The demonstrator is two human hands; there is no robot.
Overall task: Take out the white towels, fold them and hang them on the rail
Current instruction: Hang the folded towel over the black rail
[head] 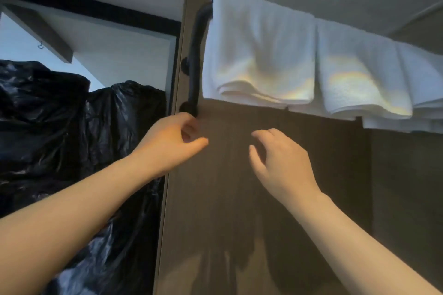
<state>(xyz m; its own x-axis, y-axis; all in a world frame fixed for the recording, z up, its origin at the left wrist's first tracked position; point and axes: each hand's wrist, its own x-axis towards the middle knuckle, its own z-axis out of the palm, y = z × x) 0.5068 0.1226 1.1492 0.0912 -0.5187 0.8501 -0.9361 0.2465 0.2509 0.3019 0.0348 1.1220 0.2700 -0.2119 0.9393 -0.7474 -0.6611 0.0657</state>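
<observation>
Three folded white towels hang side by side over a black rail (198,38) high on a dark wood panel (263,199): the left towel (259,50), the middle towel (359,74) and a third towel (426,93) cut off at the right edge. Only the rail's left end and its wall mounts show; the towels hide everything else of it. My left hand (171,142) hovers below the left towel near the lower rail mount, fingers loosely curled, holding nothing. My right hand (280,163) is raised beside it under the towels, fingers relaxed and spread, empty.
Black plastic bags (72,127) pile up at the left, beyond the panel's edge. Above them are a white wall, a grey beam (43,31) and a black-framed opening. The ceiling spans the top.
</observation>
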